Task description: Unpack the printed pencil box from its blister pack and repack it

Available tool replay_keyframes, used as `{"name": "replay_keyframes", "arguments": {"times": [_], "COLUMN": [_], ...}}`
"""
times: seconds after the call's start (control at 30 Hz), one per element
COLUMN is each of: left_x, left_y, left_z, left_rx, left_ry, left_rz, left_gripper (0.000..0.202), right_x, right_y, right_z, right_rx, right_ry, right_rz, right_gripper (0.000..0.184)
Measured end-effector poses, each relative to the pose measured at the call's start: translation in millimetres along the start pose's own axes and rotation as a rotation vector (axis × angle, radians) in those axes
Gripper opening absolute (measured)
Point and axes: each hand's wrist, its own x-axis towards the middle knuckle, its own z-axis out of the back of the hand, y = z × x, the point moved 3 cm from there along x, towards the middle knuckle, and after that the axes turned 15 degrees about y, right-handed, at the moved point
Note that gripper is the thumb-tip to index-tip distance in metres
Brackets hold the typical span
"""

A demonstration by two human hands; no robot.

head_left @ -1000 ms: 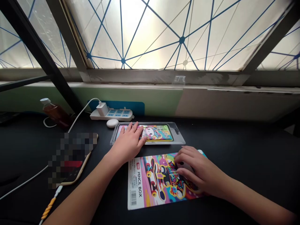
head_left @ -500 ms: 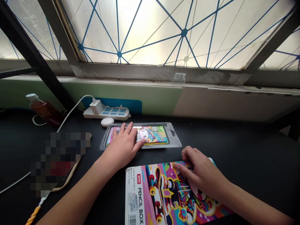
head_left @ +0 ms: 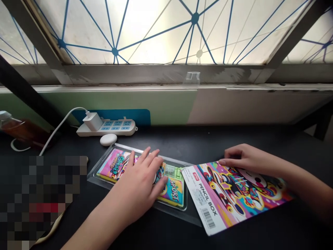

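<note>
**At the black desk [head_left: 262,231], tray and card now sit askew**

Under the left hand [head_left: 140,182], spread flat and not gripping, a bright pink-and-yellow pencil box [head_left: 173,190] marked "SPORT" lies in a clear plastic blister tray [head_left: 94,178]. The tray was square to the window a moment ago; now it is turned clockwise. The right hand [head_left: 246,158], relaxed and open, has moved up and outward, its fingers [head_left: 226,153] resting on the top edge of a glossy printed "PENCIL BOX" card [head_left: 234,198]. That card has swung round and now overlaps the tray's right edge. Beyond them sit a small white oval object [head_left: 108,140] and a white power strip [head_left: 114,127] with a white charger [head_left: 93,121]. A brown-filled plastic bottle [head_left: 23,130] has slid toward the left edge of view. A pixelated patch [head_left: 39,201] hides whatever lies at the lower left.
</note>
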Motion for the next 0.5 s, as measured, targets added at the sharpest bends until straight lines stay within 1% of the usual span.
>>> {"name": "replay_keyframes", "arguments": {"times": [0.1,0.2,0.27,0.37,0.5], "left_x": [-3.7,-9.1,-11.2,-10.2,-6.9], "left_y": [-5.6,-7.8,-9.1,-10.5,-10.3], "left_z": [-4.8,-6.2,-6.6,-7.9,-9.2], "left_rx": [0.022,0.076,0.106,0.097,0.071], "left_ry": [0.011,-0.031,-0.056,-0.032,0.023], "left_rz": [0.029,0.119,0.143,0.113,0.078], "left_gripper": [0.033,0.034,0.036,0.040,0.042], "right_x": [-3.6,-4.3,-3.0,0.0,2.6], "right_y": [-2.7,-6.4,-9.1,-10.8,-9.2], "right_z": [3.5,8.1,10.5,11.8,11.5], "right_rx": [-0.052,-0.083,-0.103,-0.108,-0.100], "right_ry": [-0.015,-0.067,-0.110,-0.167,-0.195], "right_rz": [-0.038,-0.067,-0.082,-0.083,-0.058], "right_gripper": [0.057,0.060,0.062,0.063,0.064]}}
